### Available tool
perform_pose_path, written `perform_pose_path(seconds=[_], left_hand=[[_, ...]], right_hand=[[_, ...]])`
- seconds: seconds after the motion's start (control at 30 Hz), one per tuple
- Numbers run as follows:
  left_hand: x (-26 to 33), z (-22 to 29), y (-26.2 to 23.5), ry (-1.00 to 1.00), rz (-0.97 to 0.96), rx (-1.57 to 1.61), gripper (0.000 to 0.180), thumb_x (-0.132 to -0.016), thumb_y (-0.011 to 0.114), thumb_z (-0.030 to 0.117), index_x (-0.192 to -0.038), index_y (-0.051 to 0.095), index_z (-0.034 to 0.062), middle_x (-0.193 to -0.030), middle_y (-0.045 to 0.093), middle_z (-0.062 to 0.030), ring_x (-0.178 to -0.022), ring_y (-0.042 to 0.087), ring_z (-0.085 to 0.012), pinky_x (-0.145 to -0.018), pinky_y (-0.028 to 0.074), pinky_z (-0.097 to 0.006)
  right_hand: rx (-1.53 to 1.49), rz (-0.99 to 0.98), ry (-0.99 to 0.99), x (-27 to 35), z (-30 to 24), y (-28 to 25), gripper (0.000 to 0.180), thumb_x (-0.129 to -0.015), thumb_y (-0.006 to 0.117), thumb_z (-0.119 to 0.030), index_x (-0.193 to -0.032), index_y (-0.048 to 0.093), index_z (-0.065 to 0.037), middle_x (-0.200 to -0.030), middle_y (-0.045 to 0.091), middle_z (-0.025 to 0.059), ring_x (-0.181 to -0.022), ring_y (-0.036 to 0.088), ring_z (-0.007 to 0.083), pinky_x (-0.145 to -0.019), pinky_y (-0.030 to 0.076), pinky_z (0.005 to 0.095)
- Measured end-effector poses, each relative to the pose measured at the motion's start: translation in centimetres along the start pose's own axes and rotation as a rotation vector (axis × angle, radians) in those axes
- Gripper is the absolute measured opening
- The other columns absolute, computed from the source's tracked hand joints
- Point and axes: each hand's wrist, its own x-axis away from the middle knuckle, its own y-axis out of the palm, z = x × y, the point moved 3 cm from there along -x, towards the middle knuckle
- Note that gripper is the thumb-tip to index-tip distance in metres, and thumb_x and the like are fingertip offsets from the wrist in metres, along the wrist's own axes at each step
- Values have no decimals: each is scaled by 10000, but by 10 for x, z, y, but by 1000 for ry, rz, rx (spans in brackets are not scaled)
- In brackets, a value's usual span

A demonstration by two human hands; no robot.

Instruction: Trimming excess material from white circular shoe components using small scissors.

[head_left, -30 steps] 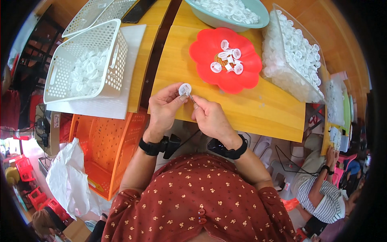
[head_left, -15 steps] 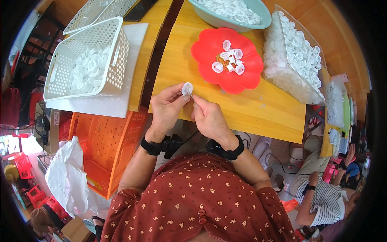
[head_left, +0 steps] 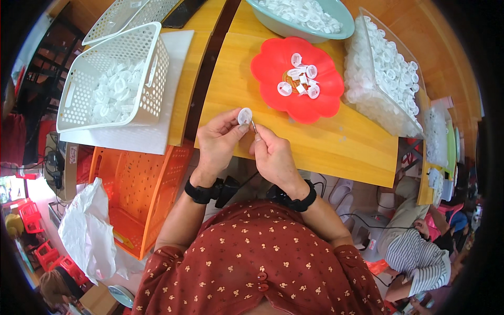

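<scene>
Bench [head_left: 352, 157] front: open strip, right hand [head_left: 276, 160] to right corner, below red dish [head_left: 328, 94]
Bench middle: bare wood left of red dish, hand could pass
Far side: green basin [head_left: 299, 30] just behind red dish, blocks reach
Right: clear bin [head_left: 380, 105] wall, just beside red dish
Left: white basket [head_left: 153, 97], tall sides

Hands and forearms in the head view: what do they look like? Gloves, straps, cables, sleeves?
The left hand and right hand are both ungloved. Each wrist has a black strap with a blocky black device on its inner side. A thin dark cable shows near the devices; where it connects isn't clear. The sleeves are reddish-brown with a small pale print.
</scene>
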Motion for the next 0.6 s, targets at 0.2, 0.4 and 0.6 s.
perform_pose_path(seconds=[0.2, 0.4, 0.6], left_hand=[[0, -4, -3, 6, 28, -70, 308, -772, 604, -107, -1077, 577, -75, -991, 638, -134, -870, 616, -156, -793, 502, -261], [0, -5, -2, 26, 49, -19, 299, -773, 598, -114, -1069, 582, -71, -990, 638, -130, -869, 615, -153, -795, 500, -257], [0, -4, -1, 22, 57, 10, 293, -778, 587, -115, -1067, 583, -68, -993, 635, -123, -831, 610, -144, -754, 504, -252]], right_hand=[[68, -71, 46, -4, 0, 3, 116, -841, 459, -30, -910, 512, 46, -632, 525, 254, -607, 559, 414, -521, 430, 409], [103, -64, -23, -5, -5, 5, 110, -814, 475, -15, -901, 505, 44, -656, 528, 268, -645, 560, 428, -538, 433, 437], [215, -42, -133, -2, -4, 5, 186, -814, 483, -20, -984, 526, 43, -697, 553, 260, -655, 568, 420, -554, 449, 417]])
